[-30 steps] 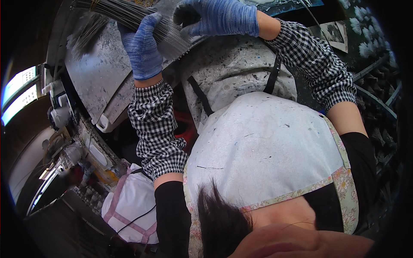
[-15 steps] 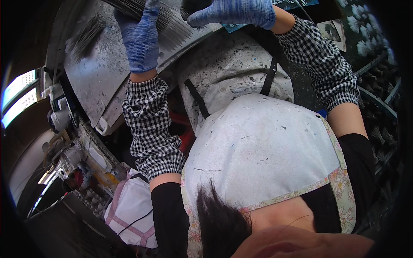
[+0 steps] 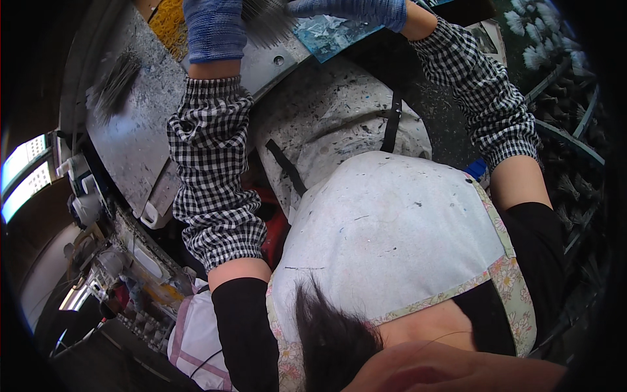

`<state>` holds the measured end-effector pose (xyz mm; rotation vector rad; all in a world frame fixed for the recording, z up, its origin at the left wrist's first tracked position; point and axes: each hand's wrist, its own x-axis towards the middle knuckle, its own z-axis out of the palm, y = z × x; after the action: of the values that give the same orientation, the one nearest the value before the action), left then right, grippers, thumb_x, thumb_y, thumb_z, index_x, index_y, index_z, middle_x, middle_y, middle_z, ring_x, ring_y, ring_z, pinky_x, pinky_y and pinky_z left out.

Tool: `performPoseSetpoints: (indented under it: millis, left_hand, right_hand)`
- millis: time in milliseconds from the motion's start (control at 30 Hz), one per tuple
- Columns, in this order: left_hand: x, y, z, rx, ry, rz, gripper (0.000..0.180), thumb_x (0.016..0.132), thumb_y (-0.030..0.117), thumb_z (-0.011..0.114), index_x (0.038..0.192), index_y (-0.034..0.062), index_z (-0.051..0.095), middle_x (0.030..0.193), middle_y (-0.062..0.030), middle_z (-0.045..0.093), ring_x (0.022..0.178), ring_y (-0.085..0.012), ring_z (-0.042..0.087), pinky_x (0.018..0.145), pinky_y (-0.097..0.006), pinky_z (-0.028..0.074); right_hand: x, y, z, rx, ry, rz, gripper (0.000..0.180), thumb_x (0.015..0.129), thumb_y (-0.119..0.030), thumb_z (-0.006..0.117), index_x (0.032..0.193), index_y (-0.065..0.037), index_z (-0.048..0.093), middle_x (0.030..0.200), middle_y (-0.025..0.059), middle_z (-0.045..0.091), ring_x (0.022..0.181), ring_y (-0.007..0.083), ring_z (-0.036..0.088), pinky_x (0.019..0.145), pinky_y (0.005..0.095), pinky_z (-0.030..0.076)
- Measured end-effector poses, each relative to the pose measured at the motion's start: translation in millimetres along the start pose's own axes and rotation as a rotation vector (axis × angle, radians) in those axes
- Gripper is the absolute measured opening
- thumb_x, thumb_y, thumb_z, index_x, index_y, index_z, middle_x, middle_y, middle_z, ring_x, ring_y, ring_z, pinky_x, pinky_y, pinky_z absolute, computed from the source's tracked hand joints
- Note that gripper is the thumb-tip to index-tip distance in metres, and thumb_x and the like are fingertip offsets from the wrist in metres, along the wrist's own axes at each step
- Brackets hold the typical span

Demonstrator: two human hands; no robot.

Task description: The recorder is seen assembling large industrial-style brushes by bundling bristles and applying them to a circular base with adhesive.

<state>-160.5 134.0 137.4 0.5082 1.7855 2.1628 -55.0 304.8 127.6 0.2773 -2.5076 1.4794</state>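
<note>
Both hands wear blue knit gloves and reach over the metal worktop (image 3: pixel 157 124), partly cut off by the upper edge. My left hand (image 3: pixel 214 32) is closed at a bundle of thin grey wires (image 3: pixel 271 26), which fans down beside it; its fingertips are out of view. From the right, my right hand (image 3: pixel 369 10) stretches a digit to the same bundle. The rest of its fingers lie beyond the picture, so its grip is hidden. Another loose bundle of grey wires (image 3: pixel 116 85) lies on the worktop to the left.
Yellow bristle-like material (image 3: pixel 168 29) lies behind my left hand. A blue sheet (image 3: pixel 333 32) with pale scraps covers the worktop's right part. At the right stand metal racks (image 3: pixel 568 137) with wire tufts and white-tipped tufts (image 3: pixel 542 29). A paint-specked cloth (image 3: pixel 346 111) hangs over my lap.
Both hands have moved up and partly out of view, with the wire bundle beside them. More of the blue sheet and the yellow material now shows.
</note>
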Motion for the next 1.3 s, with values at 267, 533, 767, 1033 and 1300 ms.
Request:
performPoseSetpoints:
  millis: [267, 533, 767, 1033, 1300]
  left_hand:
    - [37.3, -34.3, 55.3, 0.974, -0.214, 0.994, 0.047, 0.063, 0.021, 0.09, 0.103, 0.011, 0.07, 0.093, -0.0127, 0.066, 0.088, -0.0363, 0.064, 0.079, -0.044, 0.052]
    - [43.8, -50.0, 64.1, 1.08, -0.282, 0.94, 0.05, 0.06, 0.032, 0.093, 0.103, 0.0157, 0.072, 0.097, -0.0111, 0.068, 0.094, -0.0354, 0.065, 0.082, -0.047, 0.053]
    - [47.0, -54.5, 67.8, 1.07, -0.285, 0.915, 0.047, 0.063, 0.029, 0.091, 0.103, 0.0151, 0.071, 0.096, -0.0119, 0.068, 0.092, -0.036, 0.065, 0.081, -0.047, 0.053]
    - [48.4, -52.3, 71.7, 1.04, -0.309, 0.93, 0.044, 0.064, 0.023, 0.088, 0.103, 0.0139, 0.071, 0.096, -0.0129, 0.068, 0.092, -0.0364, 0.065, 0.081, -0.047, 0.053]
    - [46.2, -43.4, 72.7, 1.093, -0.342, 0.946, 0.043, 0.062, 0.021, 0.086, 0.102, 0.0144, 0.071, 0.095, -0.0123, 0.068, 0.092, -0.0356, 0.065, 0.081, -0.047, 0.053]
  right_hand:
    - [-12.1, 84.2, -43.4, -0.504, -0.076, 0.242, 0.038, 0.089, -0.041, 0.072, 0.107, -0.007, 0.076, 0.096, 0.015, 0.076, 0.086, 0.0285, 0.072, 0.082, 0.0408, 0.054]
    - [-4.1, 172.3, -19.8, -0.517, -0.153, 0.048, 0.045, 0.096, -0.047, 0.061, 0.118, -0.009, 0.07, 0.121, 0.015, 0.069, 0.116, 0.03, 0.061, 0.101, 0.0416, 0.045]
    - [-16.3, 111.4, -35.1, -0.528, -0.153, 0.275, 0.044, 0.092, -0.044, 0.066, 0.118, -0.009, 0.07, 0.114, 0.0157, 0.071, 0.105, 0.0322, 0.066, 0.094, 0.0429, 0.05]
    - [-20.6, 100.6, -35.7, -0.636, 0.112, -0.11, 0.04, 0.091, -0.04, 0.069, 0.119, -0.011, 0.071, 0.117, 0.0157, 0.071, 0.109, 0.0323, 0.067, 0.096, 0.0435, 0.051]
    - [-19.0, 123.0, -31.2, -0.573, 0.099, -0.241, 0.04, 0.095, -0.037, 0.064, 0.122, -0.008, 0.068, 0.125, 0.0154, 0.068, 0.116, 0.0331, 0.063, 0.099, 0.0442, 0.049]
